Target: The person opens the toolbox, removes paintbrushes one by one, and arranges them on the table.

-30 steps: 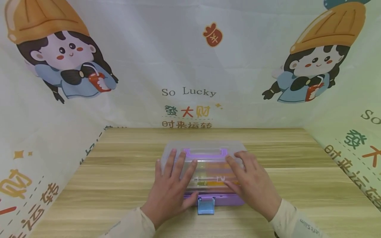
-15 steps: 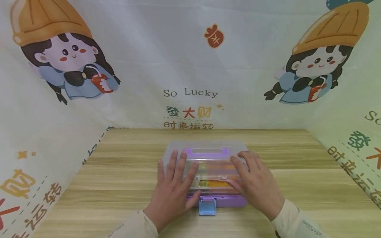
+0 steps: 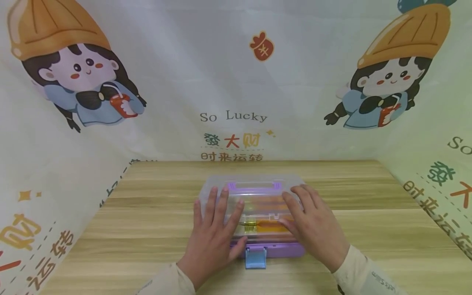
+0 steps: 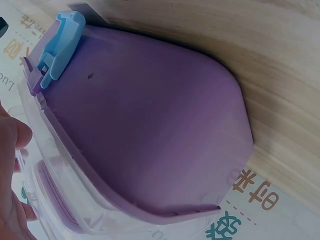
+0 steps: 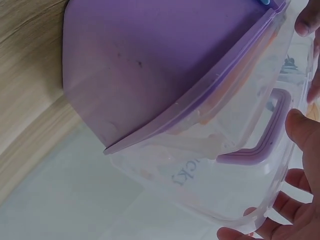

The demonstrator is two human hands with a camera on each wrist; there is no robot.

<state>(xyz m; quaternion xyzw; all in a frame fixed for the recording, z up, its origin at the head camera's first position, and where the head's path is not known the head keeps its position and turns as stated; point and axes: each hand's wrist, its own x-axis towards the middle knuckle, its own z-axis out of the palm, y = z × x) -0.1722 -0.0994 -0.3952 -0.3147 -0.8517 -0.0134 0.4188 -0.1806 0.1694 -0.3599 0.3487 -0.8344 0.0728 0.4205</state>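
Observation:
A plastic box with a purple base [image 3: 284,250], a clear lid [image 3: 217,180] and a purple handle [image 3: 254,191] sits before me. Its blue latch [image 3: 255,259] hangs away from the front, also in the left wrist view, where the latch [image 4: 62,47] stands off the purple wall [image 4: 145,120]. Inside, an orange-handled thing with a thin dark tip [image 3: 273,226] shows through the lid. My left hand [image 3: 214,237] rests on the lid's left part, fingers straight and spread, thumb near the latch. My right hand [image 3: 317,225] touches the lid's right part with loosely bent fingers [image 5: 300,177].
The box stands on a wood-grain table [image 3: 158,205]. Behind and beside the table hangs a pale printed cloth [image 3: 191,73] with cartoon figures and lettering.
The lid's handle and front clasp slot have shifted slightly up, away from the base's front. More of the orange-handled thing shows. Both hands keep nearly the same places on the lid.

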